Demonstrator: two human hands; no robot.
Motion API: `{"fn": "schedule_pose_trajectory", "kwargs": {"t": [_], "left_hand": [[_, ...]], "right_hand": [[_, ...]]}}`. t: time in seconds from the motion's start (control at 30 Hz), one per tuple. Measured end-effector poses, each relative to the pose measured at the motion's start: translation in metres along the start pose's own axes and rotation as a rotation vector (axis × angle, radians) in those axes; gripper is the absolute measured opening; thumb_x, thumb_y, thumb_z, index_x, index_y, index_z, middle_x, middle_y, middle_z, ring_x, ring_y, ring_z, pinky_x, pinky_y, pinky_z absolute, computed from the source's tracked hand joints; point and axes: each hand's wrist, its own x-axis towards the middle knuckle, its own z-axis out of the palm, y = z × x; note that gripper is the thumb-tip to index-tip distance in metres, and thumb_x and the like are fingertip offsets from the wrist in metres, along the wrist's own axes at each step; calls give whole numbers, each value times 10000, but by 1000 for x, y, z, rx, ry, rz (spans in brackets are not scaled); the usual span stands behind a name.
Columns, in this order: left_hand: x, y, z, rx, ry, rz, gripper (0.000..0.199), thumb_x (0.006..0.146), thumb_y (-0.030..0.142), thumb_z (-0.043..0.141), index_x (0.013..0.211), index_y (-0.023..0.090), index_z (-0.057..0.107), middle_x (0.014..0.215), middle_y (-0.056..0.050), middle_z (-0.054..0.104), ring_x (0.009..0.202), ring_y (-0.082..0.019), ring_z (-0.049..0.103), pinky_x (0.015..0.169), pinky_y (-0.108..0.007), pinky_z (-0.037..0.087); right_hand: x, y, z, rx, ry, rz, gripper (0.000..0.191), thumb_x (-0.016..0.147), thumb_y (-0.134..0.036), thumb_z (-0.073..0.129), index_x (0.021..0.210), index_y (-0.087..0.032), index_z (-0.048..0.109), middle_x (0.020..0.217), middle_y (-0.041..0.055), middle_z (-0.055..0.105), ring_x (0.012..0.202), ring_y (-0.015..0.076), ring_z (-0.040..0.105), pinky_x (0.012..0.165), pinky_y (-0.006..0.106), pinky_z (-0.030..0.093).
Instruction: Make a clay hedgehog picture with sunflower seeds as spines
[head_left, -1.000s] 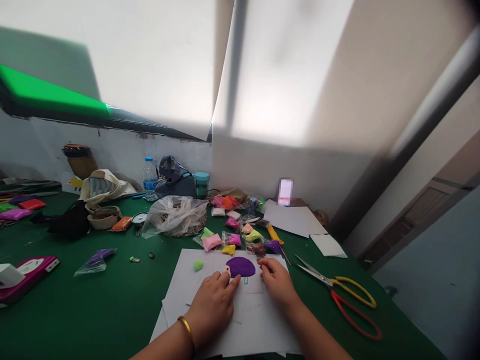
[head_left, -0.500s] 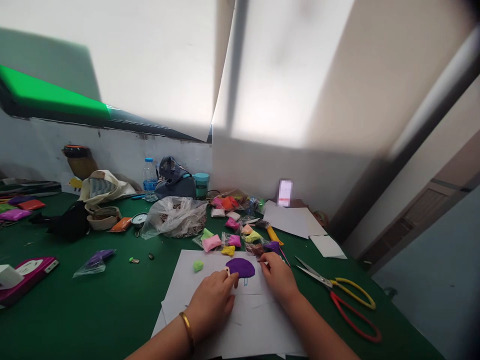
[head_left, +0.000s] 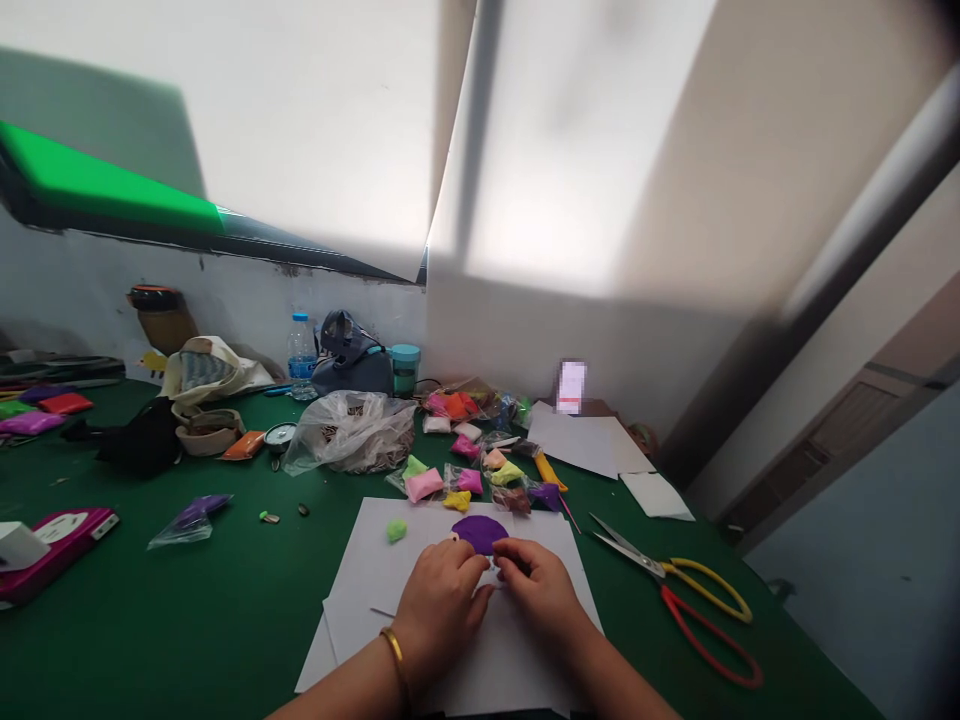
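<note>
A flat purple clay dome (head_left: 480, 532) lies on the white paper (head_left: 356, 585), with a small pale piece at its left end. Below its lower edge, a few blue drawn lines are partly covered by my fingers. My left hand (head_left: 441, 600), a gold bangle at its wrist, rests on the paper with fingers bent together just under the dome. My right hand (head_left: 541, 592) faces it, thumb and forefinger pinched at the dome's lower right edge. Anything between the fingertips is too small or hidden to make out. A light green clay lump (head_left: 397, 530) sits at the paper's upper left.
Open scissors (head_left: 660, 570) with yellow and red handles lie to the right. Several small clay packets (head_left: 424, 485) spread behind the paper, beside a clear plastic bag (head_left: 349, 435). At left are a purple packet (head_left: 196, 515) and a magenta box (head_left: 67, 550).
My right hand has moved left and down from the dome's right side to its lower edge. My left hand has shifted slightly right, so the fingertips of both hands now nearly meet.
</note>
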Motion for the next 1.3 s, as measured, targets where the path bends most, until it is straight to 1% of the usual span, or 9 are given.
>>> {"fn": "schedule_pose_trajectory", "kwargs": {"t": [0.07,0.17,0.3,0.43,0.53,0.73,0.93,1.13,1.3], "left_hand": [[2,-2,-2,-37,44,-16,107,849,261,677,945,216,660,952,-52,652,884,-249,595,768,-384,449],[5,-4,-4,-77,90,-21,126,810,290,736,875,211,662,891,-40,659,829,-238,604,722,-360,442],[5,-9,1,-113,171,3,68,820,189,709,795,208,648,829,-22,662,772,-215,607,694,-335,429],[4,-13,6,-167,265,74,106,804,147,719,788,203,631,805,-11,667,761,-204,610,701,-322,437],[3,-14,10,-191,302,130,98,821,146,698,783,199,624,774,-12,657,734,-190,606,680,-302,444],[3,-13,11,-207,317,154,72,866,165,642,805,202,632,767,-18,649,727,-184,601,676,-297,451],[1,-14,12,-185,305,167,98,905,183,588,822,208,635,788,-24,659,748,-192,602,705,-318,451],[1,-15,13,-156,307,152,78,876,155,613,818,206,622,790,-22,652,752,-199,599,697,-325,441],[0,-14,10,-145,295,134,75,876,198,646,810,210,611,803,-14,654,752,-198,595,693,-330,428]], "right_hand": [[-2,-3,4,126,-34,37,235,812,-386,619,947,-205,683,934,79,725,829,239,692,753,356,561],[-7,-7,8,199,-101,41,267,823,-458,635,900,-203,654,891,64,712,805,222,674,685,314,541],[-10,-5,8,202,-114,-4,318,897,-508,556,962,-202,614,854,52,685,743,194,644,626,288,505],[-9,-4,6,-28,-57,-147,295,943,-466,486,924,-206,623,847,44,646,769,188,604,697,304,473],[-9,-5,6,-191,-80,-230,300,942,-441,490,848,-202,645,832,44,628,780,188,572,695,300,435],[-9,-1,7,-213,-64,-247,256,939,-372,490,785,-200,601,789,24,596,745,168,550,666,279,410],[-9,-2,5,-190,-92,-287,331,989,-381,412,804,-200,617,796,25,601,766,167,564,698,282,420],[-8,-1,5,-181,-85,-256,228,930,-380,531,853,-205,655,831,34,630,778,180,573,681,283,421],[-7,-3,3,-122,-78,-232,200,904,-381,555,850,-208,640,832,29,625,746,174,557,660,277,424]]}}
